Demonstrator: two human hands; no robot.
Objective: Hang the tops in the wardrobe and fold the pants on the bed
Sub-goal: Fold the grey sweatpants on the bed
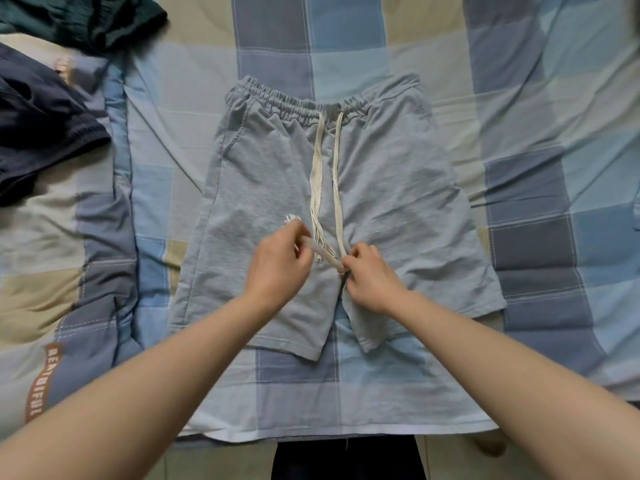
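Observation:
Light grey shorts (391, 188) lie spread flat on the bed, waistband at the far side and both legs pointing toward me. Two cream drawstrings (317, 168) run down from the waistband over the crotch. My left hand (277, 268) pinches the frayed end of one drawstring, pulling it out to the left. My right hand (370, 278) pinches the same cord near the crotch seam, fingers curled round it. The other drawstring lies loose on the fabric between my hands.
A checked blue, grey and beige bed cover (536, 109) lies under the shorts. A dark navy garment (38, 133) and a dark green garment (86, 19) lie bunched at the far left. The bed's near edge (311, 434) runs below my forearms, with floor beyond it.

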